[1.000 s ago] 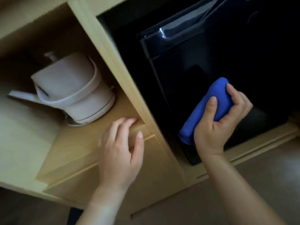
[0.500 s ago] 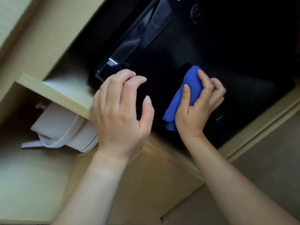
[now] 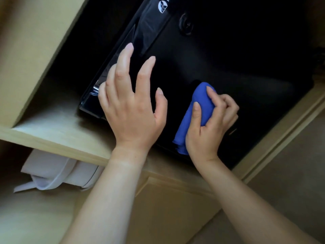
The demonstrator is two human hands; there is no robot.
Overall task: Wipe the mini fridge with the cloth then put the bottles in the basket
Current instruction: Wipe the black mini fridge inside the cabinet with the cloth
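Right hand (image 3: 209, 127) clamped around a rolled blue cloth (image 3: 197, 113), thumb on the near side and fingers curled over the far side, pressing it against the black fridge (image 3: 237, 67) door in the wooden cabinet (image 3: 58, 136). Just left of that grip, left hand (image 3: 131, 110) with fingers spread wide, holding nothing, fingertips over the door's glossy edge; contact unclear. Below the left wrist, under the shelf, a white kettle (image 3: 58, 175).

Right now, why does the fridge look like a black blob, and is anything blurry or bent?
Head view: the glossy black mini fridge sits in dim shadow, with glare only along its left edge; the white plastic kettle is soft and blurred; the wide lens tilts and bends the pale wooden cabinet lines.
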